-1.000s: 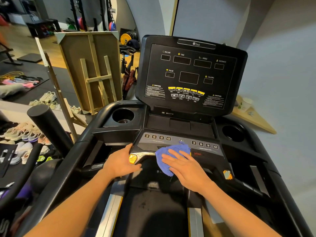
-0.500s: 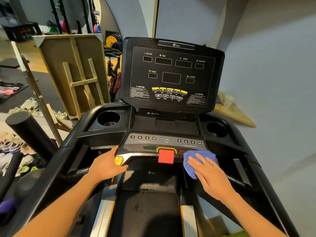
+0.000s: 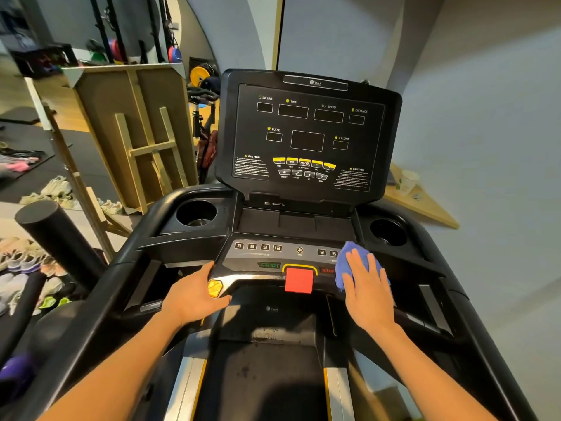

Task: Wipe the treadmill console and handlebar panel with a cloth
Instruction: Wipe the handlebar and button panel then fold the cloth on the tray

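A black treadmill console (image 3: 308,135) with dark displays stands upright ahead of me. Below it lies the grey handlebar panel (image 3: 267,256) with number keys, a START label and a red stop button (image 3: 299,280). My right hand (image 3: 368,291) presses flat on a blue cloth (image 3: 344,265) at the panel's right end, covering the right number keys. My left hand (image 3: 194,296) rests on the panel's left corner beside a yellow cap (image 3: 215,287), gripping the edge.
Cup holders sit at left (image 3: 195,212) and right (image 3: 388,231) of the panel. A wooden board (image 3: 133,129) leans at the left, with shoes (image 3: 57,188) on the floor. A black foam-covered bar (image 3: 57,241) rises at left. A wooden shelf with a paper cup (image 3: 406,181) stands against the right wall.
My right hand has slid the blue cloth from the panel's middle to its right end and slightly upward, uncovering the red stop button. My left hand has stayed on the left corner.
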Action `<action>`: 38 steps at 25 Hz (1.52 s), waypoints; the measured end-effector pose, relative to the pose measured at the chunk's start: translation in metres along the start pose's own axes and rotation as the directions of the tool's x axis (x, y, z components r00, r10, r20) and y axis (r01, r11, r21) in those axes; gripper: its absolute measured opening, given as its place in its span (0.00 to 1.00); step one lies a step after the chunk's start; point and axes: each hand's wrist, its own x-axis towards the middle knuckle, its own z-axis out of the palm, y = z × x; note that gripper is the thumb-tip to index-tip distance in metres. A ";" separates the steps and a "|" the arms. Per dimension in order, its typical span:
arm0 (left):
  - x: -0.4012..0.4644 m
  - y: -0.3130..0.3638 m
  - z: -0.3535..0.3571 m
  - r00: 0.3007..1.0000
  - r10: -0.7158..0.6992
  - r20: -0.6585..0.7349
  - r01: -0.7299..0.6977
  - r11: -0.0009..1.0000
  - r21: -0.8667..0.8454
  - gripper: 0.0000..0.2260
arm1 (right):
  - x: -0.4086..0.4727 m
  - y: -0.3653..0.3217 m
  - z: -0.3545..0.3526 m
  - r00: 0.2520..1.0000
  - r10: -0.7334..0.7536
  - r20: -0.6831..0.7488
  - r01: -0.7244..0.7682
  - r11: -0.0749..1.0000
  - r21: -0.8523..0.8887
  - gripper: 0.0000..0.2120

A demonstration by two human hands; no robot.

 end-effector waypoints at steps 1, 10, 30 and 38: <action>-0.001 0.000 0.000 1.000 0.003 -0.001 -0.003 1.000 -0.004 0.44 | 0.008 -0.008 0.001 0.999 0.037 0.010 -0.037 0.999 0.009 0.27; -0.004 0.003 -0.004 0.999 0.046 0.009 -0.045 0.998 -0.037 0.40 | 0.042 -0.089 0.014 0.997 -0.053 0.062 0.047 0.995 0.090 0.33; -0.005 0.003 -0.006 0.980 0.201 -0.015 -0.201 0.978 -0.055 0.11 | -0.008 -0.204 0.036 0.736 -0.676 0.029 0.647 0.716 0.264 0.26; 0.000 -0.003 -0.001 0.977 0.212 0.022 -0.209 0.972 -0.111 0.27 | -0.006 -0.178 0.024 0.636 -0.766 0.093 0.708 0.628 0.323 0.22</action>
